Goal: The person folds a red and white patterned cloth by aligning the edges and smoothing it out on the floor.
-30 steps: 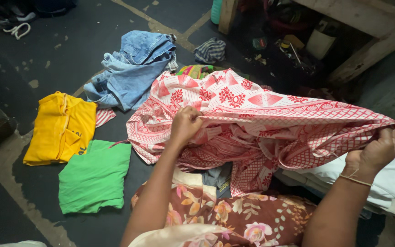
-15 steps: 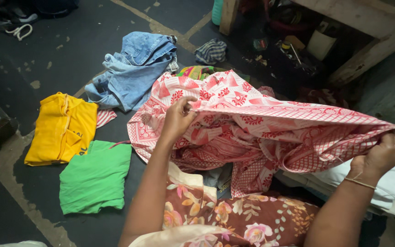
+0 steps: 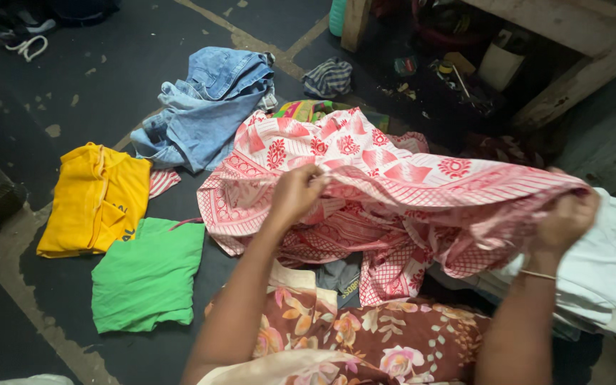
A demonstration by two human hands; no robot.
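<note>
Dark floor (image 3: 73,78) (cracked, clothes-strewn)

Bare forearms, no sleeves; thin thread band on right wrist (image 3: 537,274); brown floral garment (image 3: 365,342) over lap.

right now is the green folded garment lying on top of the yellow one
No, the green folded garment lies flat on the floor beside the yellow garment, not on it.

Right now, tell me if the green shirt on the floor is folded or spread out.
Folded. The green shirt lies flat on the dark floor as a compact squarish block with straight edges and no sleeves showing, beside the yellow garment.
</note>
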